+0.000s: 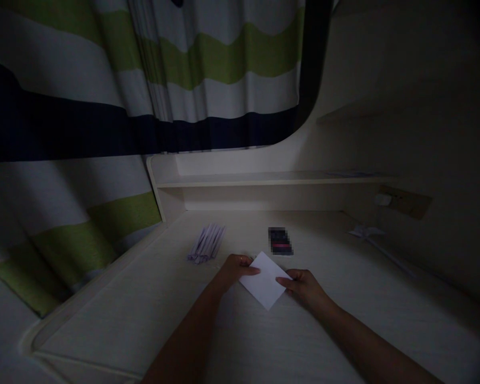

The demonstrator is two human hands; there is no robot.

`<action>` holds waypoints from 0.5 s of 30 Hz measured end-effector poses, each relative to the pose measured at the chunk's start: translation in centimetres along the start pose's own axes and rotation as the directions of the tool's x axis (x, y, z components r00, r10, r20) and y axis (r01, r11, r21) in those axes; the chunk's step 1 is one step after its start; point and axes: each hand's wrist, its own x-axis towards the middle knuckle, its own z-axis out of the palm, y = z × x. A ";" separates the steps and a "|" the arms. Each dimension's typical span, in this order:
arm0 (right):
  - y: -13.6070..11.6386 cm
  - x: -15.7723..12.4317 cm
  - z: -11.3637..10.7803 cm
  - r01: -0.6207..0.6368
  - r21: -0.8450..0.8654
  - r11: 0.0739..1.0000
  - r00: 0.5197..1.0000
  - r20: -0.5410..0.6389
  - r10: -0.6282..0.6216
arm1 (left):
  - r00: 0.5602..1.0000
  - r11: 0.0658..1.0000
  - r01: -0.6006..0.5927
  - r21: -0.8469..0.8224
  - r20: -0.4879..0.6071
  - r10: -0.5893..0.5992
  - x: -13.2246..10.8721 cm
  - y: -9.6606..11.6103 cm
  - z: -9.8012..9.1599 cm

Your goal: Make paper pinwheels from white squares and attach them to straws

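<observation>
A white sheet of paper (265,280) lies tilted like a diamond on the pale desk (144,320). My left hand (236,269) pinches its left corner, thumb on top. At the paper's right edge my right hand (304,288) grips it with curled fingers. Both forearms reach in from the bottom of the view. A bundle of folded white paper strips (206,243) rests just beyond my left hand. A small dark object (280,241) sits beyond the paper, blurred out.
A low shelf (264,180) runs along the back wall. A striped curtain (104,80) hangs on the left. A wall socket (404,201) with a white plug (383,199) is at right; a white cable (380,246) trails across the desk.
</observation>
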 end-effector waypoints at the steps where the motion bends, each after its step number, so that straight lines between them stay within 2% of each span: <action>1: -0.2 -0.1 0.0 -0.002 -0.010 1.000 1.000 -0.004 0.002 | 1.000 1.000 -0.009 -0.003 -0.007 0.009 0.0 -0.1 0.1; 5: -0.9 -0.3 -0.3 0.028 -0.026 0.999 0.996 -0.084 -0.030 | 0.998 0.999 -0.041 -0.019 -0.049 0.040 0.0 0.1 0.5; 7: -1.1 -0.3 -0.4 0.083 -0.004 0.997 0.988 -0.132 -0.083 | 0.995 0.997 -0.065 -0.029 -0.084 0.062 -0.1 0.4 0.7; 10: -1.5 -0.3 -0.7 0.227 -0.038 0.973 0.963 -0.139 -0.231 | 0.982 0.992 -0.112 -0.050 -0.160 0.103 -0.3 0.9 1.0; 15: -2.5 -0.8 -1.4 0.445 -0.226 0.867 0.881 -0.067 -0.469 | 0.939 0.975 -0.218 -0.048 -0.282 0.196 -0.8 1.8 1.4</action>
